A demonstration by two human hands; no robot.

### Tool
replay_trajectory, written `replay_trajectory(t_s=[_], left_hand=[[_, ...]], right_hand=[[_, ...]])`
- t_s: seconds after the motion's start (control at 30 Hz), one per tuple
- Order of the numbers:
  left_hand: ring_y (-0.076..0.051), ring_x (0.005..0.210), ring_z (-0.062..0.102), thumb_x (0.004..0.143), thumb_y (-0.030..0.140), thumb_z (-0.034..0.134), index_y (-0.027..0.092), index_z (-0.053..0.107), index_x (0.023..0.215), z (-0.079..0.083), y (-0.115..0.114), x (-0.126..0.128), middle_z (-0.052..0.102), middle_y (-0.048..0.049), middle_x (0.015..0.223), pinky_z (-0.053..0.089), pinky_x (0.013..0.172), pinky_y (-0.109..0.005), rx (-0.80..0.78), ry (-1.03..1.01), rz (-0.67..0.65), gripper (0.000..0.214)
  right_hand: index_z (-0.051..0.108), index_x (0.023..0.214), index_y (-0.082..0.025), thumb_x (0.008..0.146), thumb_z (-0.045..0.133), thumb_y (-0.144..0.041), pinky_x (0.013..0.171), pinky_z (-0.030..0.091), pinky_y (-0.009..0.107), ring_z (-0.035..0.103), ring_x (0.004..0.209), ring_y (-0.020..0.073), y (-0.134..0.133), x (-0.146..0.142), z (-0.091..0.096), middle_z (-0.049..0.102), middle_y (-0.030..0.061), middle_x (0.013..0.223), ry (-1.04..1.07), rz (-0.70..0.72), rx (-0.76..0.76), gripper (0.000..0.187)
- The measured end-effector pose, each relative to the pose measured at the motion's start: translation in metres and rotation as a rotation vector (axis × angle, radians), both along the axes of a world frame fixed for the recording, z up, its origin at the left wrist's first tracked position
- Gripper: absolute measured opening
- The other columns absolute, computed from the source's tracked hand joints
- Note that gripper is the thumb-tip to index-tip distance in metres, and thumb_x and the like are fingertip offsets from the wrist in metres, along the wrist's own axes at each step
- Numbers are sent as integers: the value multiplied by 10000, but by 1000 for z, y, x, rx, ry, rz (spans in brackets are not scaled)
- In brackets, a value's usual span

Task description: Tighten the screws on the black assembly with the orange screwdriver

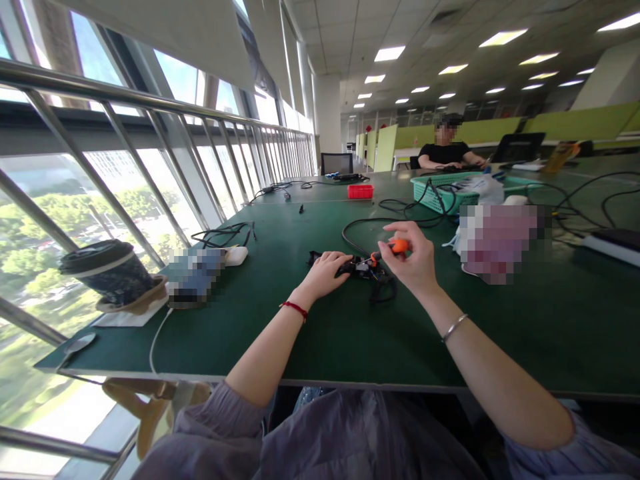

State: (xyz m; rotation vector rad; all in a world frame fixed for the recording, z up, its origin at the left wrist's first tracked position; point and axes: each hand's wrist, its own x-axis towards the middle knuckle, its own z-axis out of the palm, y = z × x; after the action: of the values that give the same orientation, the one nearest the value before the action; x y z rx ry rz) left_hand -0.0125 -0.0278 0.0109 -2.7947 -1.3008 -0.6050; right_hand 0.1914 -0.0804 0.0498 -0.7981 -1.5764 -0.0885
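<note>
On the green tabletop lies a small black device (361, 267) with cables around it; its exact kind is too small to make out. My left hand (327, 272) is closed over its left end and holds it against the table. In my right hand (413, 257) is a screwdriver with an orange and black handle (399, 247), gripped between thumb and fingers. The screwdriver slants down to the left, its tip at the device. Whether the tip touches a screw cannot be seen. A thin black cable (384, 293) loops just below the device.
A red box (361, 192) and a green basket (440, 193) with cables stand farther back. Left are a coffee cup (111, 270), a blurred phone-like item (197, 277) and a spoon (80, 343). Right is a blurred pink item (500, 240). Another person (445, 150) sits opposite.
</note>
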Motion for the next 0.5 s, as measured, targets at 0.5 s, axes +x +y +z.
replay_trajectory(t_s=[0.5], left_hand=[[-253, 1220, 456, 900, 287, 526, 223, 511, 1334, 0, 0, 0, 547, -72, 1313, 386, 1067, -419, -3, 9, 7, 439]], right_hand=[[595, 966, -220, 750, 631, -246, 620, 496, 266, 574, 617, 131, 3, 1, -2, 575, -24, 699, 3, 6, -4, 220]])
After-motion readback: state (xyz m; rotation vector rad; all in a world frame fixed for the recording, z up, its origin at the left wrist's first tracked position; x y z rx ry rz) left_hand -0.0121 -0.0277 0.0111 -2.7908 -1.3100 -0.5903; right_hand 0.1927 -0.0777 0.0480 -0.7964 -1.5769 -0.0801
